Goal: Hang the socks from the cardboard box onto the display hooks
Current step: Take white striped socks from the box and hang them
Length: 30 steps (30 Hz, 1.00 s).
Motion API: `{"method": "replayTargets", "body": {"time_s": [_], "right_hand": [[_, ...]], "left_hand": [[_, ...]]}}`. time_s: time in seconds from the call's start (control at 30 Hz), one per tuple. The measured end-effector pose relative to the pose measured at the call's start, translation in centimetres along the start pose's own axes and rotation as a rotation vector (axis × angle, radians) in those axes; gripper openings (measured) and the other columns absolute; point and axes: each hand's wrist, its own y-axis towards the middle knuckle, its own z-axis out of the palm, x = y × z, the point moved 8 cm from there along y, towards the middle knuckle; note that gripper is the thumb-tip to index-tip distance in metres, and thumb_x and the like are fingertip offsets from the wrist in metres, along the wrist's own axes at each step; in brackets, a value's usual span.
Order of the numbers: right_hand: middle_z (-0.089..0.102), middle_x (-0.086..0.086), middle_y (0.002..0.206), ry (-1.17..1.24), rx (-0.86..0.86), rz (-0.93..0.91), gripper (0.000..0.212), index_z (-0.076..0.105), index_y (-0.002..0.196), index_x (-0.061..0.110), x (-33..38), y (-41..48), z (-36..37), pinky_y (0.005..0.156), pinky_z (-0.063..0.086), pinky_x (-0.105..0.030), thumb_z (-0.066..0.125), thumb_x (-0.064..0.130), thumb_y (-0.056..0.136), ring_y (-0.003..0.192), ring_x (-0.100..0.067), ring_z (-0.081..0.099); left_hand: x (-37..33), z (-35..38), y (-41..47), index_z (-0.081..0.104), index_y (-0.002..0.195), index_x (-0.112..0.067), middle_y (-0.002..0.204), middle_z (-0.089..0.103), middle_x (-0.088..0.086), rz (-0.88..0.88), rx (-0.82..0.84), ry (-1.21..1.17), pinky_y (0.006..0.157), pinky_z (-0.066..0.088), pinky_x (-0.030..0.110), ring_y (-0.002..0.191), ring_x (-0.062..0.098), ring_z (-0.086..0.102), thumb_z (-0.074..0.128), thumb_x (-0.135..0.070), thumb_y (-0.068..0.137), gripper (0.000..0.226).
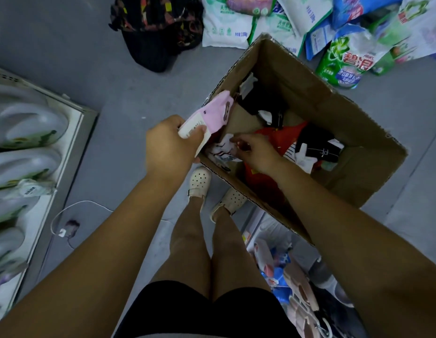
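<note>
Black shorts (pixel 207 311) and two bare forearms fill the foreground; below them stand cream perforated clogs (pixel 199 179) on the grey floor (pixel 129 93).

Left hand (pixel 170 145): thumb and fingers grip the white label card of a pink sock pair (pixel 212 115). The card's print is too blurred to read. The pair's long axis runs from the gripped card at lower left to the toe end at upper right, which lies over the left rim of the brown cardboard box (pixel 358 132).

Right hand (pixel 258 152): inside the open box, fingers bent onto a white patterned sock pair (pixel 221 150); whether they pinch it cannot be told. Red socks (pixel 285 137) and black socks (pixel 314 140) lie deeper in the box.

Bare floor separates the box from a white shelf of pale slippers (pixel 29 132) at left. Beyond the box lie a dark patterned bag (pixel 156 28) and detergent bags, one green-and-white bag (pixel 343 59) marked "碧浪".
</note>
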Motion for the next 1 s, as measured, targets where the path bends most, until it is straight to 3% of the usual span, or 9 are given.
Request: {"method": "replayTargets", "body": {"time_s": [0.1, 0.23, 0.37, 0.47, 0.53, 0.63, 0.7, 0.77, 1.0], "right_hand": [[0.048, -0.007, 0.149, -0.139, 0.039, -0.061, 0.054, 0.055, 0.141, 0.018, -0.1, 1.7, 1.2, 0.116, 0.032, -0.033, 0.072, 0.02, 0.09, 0.138, -0.027, 0.034], [0.047, -0.006, 0.147, -0.47, 0.152, -0.046, 0.059, 0.046, 0.145, 0.034, -0.7, 3.1, 2.6, 0.11, 0.033, -0.04, 0.07, 0.035, 0.091, 0.137, -0.035, 0.03], [0.052, -0.007, 0.141, -0.604, 0.154, 0.02, 0.057, 0.056, 0.135, 0.023, -1.7, 2.5, 2.1, 0.107, 0.028, -0.04, 0.067, 0.053, 0.088, 0.137, -0.033, 0.03], [0.059, -0.013, 0.135, -0.405, 0.091, 0.085, 0.051, 0.064, 0.129, 0.015, -2.5, 0.9, 0.8, 0.108, 0.036, -0.038, 0.068, 0.047, 0.089, 0.131, -0.033, 0.043], [0.066, -0.016, 0.119, -0.184, 0.038, 0.114, 0.037, 0.07, 0.117, 0.008, -2.2, -0.9, -0.5, 0.088, 0.046, -0.021, 0.067, 0.037, 0.094, 0.114, -0.032, 0.058], [0.068, -0.012, 0.101, 0.087, 0.006, 0.143, 0.031, 0.066, 0.108, 0.002, -0.3, -4.3, -2.9, 0.056, 0.041, -0.005, 0.057, 0.03, 0.101, 0.086, -0.017, 0.064], [0.067, -0.004, 0.095, 0.197, -0.021, 0.131, 0.029, 0.065, 0.104, 0.006, 1.3, -7.0, -4.4, 0.063, 0.045, -0.01, 0.054, 0.032, 0.103, 0.08, -0.005, 0.062], [0.071, -0.006, 0.1, 0.273, -0.069, 0.121, 0.032, 0.066, 0.108, 0.008, 2.3, -9.5, -5.9, 0.077, 0.051, -0.024, 0.054, 0.037, 0.102, 0.091, -0.011, 0.067], [0.071, 0.017, 0.111, 0.584, -0.334, 0.068, 0.025, 0.061, 0.123, 0.031, 7.3, -20.9, -10.6, 0.075, 0.053, -0.01, 0.052, 0.039, 0.101, 0.1, 0.008, 0.066]], "left_hand": [[0.0, 0.2, 0.0, 0.064, 0.085, -0.014, 0.081, 0.069, 0.005, 0.027, -0.051, 0.045, 0.05, 0.056, 0.046, 0.059, 0.026, 0.07, 0.069, -0.044, 0.088, 0.03], [0.0, 0.3, -0.2, 0.065, 0.091, -0.015, 0.083, 0.065, 0.002, 0.027, -0.064, 0.06, 0.051, 0.058, 0.046, 0.065, 0.028, 0.069, 0.069, -0.043, 0.089, 0.028], [-0.1, 0.5, -0.2, 0.066, 0.095, -0.017, 0.089, 0.065, 0.0, 0.016, -0.05, 0.076, 0.053, 0.06, 0.045, 0.07, 0.026, 0.07, 0.069, -0.041, 0.091, 0.024], [-0.4, 0.3, -0.3, 0.065, 0.093, -0.016, 0.085, 0.064, 0.0, 0.005, -0.039, 0.095, 0.053, 0.06, 0.045, 0.065, 0.023, 0.069, 0.068, -0.041, 0.092, 0.025], [-0.5, 0.1, -0.4, 0.065, 0.09, -0.016, 0.082, 0.067, 0.001, 0.007, -0.021, 0.1, 0.055, 0.059, 0.045, 0.061, 0.024, 0.069, 0.067, -0.043, 0.092, 0.026], [-1.2, 0.1, -1.1, 0.065, 0.089, -0.019, 0.082, 0.071, 0.004, 0.013, 0.057, 0.067, 0.057, 0.06, 0.046, 0.061, 0.025, 0.07, 0.067, -0.045, 0.091, 0.026], [-1.8, 0.2, -1.9, 0.066, 0.09, -0.016, 0.082, 0.072, 0.006, -0.005, 0.122, 0.003, 0.057, 0.06, 0.044, 0.059, 0.024, 0.072, 0.068, -0.04, 0.093, 0.025], [-2.8, 0.1, -3.0, 0.066, 0.093, -0.009, 0.08, 0.073, 0.009, -0.041, 0.174, -0.084, 0.053, 0.059, 0.038, 0.055, 0.022, 0.072, 0.067, -0.033, 0.096, 0.024], [-5.8, -0.6, -7.3, 0.058, 0.116, -0.004, 0.1, 0.074, 0.018, -0.213, 0.318, -0.449, 0.06, 0.064, 0.037, 0.073, 0.026, 0.077, 0.054, -0.022, 0.105, 0.021]]}}
